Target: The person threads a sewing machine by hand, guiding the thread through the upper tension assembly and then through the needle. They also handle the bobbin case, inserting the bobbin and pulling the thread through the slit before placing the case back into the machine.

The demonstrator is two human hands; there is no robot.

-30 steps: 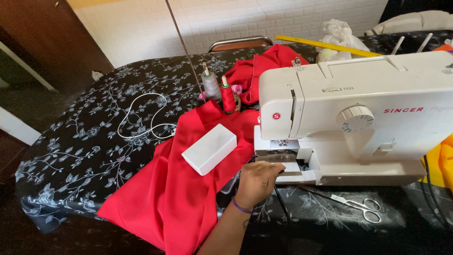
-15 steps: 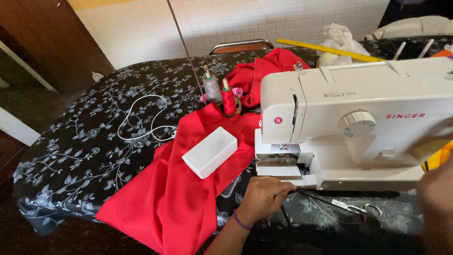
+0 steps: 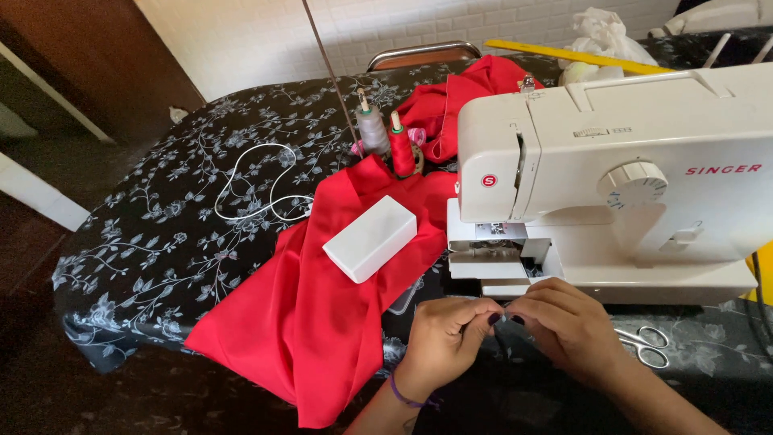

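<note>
A: Thin dark thread (image 3: 501,338), barely visible, at six o'clock, just below the white sewing machine (image 3: 612,177).
B: Pinched between fingertips of left hand (image 3: 447,342) and right hand (image 3: 568,326), tips nearly touching.
A: Best kept taut, pinch close to the end.
B: Red fabric (image 3: 322,314) at nine o'clock; scissors (image 3: 644,346) at three.

Box (image 3: 369,238) lies on cloth (image 3: 314,322) left of sewing machine (image 3: 612,177); scissors (image 3: 644,346) before machine, spools (image 3: 386,137) behind cloth
</note>
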